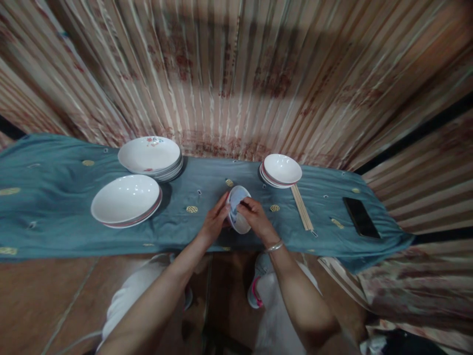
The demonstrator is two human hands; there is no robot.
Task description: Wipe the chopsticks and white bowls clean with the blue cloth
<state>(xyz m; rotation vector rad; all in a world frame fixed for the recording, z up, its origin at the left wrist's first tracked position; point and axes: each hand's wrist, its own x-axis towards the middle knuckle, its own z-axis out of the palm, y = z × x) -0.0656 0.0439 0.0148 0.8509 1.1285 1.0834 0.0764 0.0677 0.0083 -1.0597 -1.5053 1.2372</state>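
My left hand (215, 217) is wrapped round the side of a small white bowl (242, 226), which is tilted above the near part of the table. My right hand (254, 215), with a bracelet at the wrist, reaches into the bowl. Its fingers are closed on what looks like a pale blue cloth (238, 195) against the inner wall; the fingers partly cover it. To the right behind the hands, a stack of small white bowls (283, 169) stands beside several light wooden chopsticks (302, 208).
Two stacks of larger white bowls stand on the left: a rear stack (150, 154) with a flower print and a front stack (125, 199). A black phone (361, 217) lies at the right on the blue tablecloth (199, 231). A patterned curtain (229, 74) hangs behind.
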